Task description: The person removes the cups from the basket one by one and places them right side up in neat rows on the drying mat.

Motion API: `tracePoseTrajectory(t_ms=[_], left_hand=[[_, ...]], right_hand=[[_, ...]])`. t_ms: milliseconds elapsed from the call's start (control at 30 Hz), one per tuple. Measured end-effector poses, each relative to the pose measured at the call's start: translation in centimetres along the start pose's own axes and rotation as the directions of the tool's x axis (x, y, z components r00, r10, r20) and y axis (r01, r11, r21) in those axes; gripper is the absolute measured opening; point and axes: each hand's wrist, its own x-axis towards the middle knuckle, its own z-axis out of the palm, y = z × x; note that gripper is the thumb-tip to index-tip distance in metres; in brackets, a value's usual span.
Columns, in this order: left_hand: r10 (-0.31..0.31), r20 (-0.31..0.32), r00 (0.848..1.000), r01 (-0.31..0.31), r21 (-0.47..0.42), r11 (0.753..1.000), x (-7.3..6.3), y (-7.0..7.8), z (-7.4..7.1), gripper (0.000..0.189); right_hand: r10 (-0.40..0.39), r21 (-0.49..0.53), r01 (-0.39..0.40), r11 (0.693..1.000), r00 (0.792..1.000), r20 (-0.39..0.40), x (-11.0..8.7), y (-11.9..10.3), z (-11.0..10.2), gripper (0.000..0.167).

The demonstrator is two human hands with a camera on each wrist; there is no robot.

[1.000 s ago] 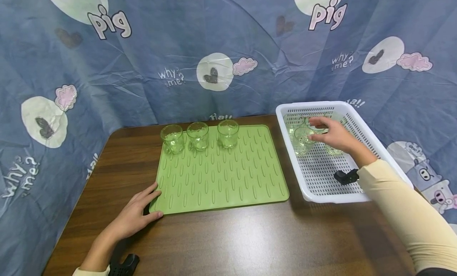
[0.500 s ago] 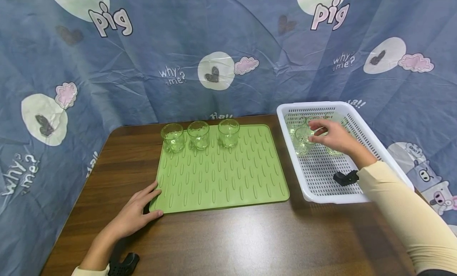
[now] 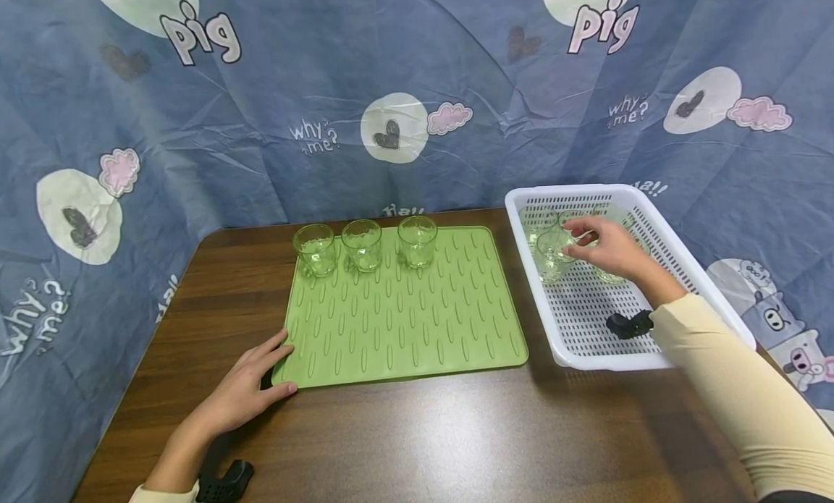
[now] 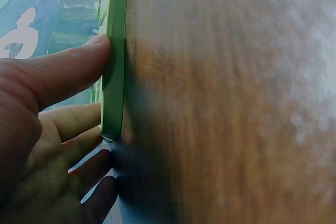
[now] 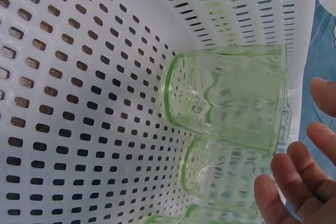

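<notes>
My left hand [image 3: 244, 391] rests at the near left corner of a green ribbed mat [image 3: 404, 315]. Its thumb [image 4: 86, 59] lies along the mat's edge, and the other fingers spread past the corner onto the table. Along the mat's far edge, three pale green glasses stand upright in a row: left [image 3: 316, 251], middle [image 3: 362, 247] and right [image 3: 417, 242]. Over the white basket [image 3: 612, 362], my right hand [image 3: 606, 246] hovers with bent fingers by the rim of a green glass [image 5: 226, 95]. Its thumb and fingers stand apart, with fingertips right beside that rim.
More green glasses, such as one [image 5: 220, 171] beside the nearest, stand at the basket's far end. The brown wooden table [image 3: 417, 445] extends in front of the mat. A blue printed cloth [image 3: 260, 163] hangs behind the table. Black wrist mounts [image 3: 224, 481] show below both hands.
My right hand's fingers have drawn slightly closer together beside the glass rim. The left hand, mat and glasses stay in place; the head view shifts a little.
</notes>
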Motion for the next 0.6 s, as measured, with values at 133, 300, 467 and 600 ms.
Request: tracePoseTrajectory(t_ms=[133,300,467,600], left_hand=[[-0.003,0.0,1.0,0.003,0.005,1.0,0.0,-0.04,0.03,0.068],[-0.005,0.0,1.0,0.005,0.002,1.0,-0.02,-0.01,0.05,0.068],[-0.007,-0.001,1.0,0.007,-0.001,1.0,0.0,0.03,0.02,0.069],[-0.003,-0.002,1.0,0.003,-0.003,1.0,0.06,0.03,-0.02,0.069]], right_hand=[[0.002,0.006,-0.002,1.0,1.0,0.006,0.01,0.11,0.03,0.051],[0.028,0.015,-0.029,0.999,0.998,0.051,0.02,0.08,0.15,0.054],[0.064,0.045,-0.069,0.997,0.993,0.1,0.12,0.09,0.29,0.062],[0.043,0.087,-0.055,0.995,0.991,0.129,0.12,0.29,0.33,0.067]])
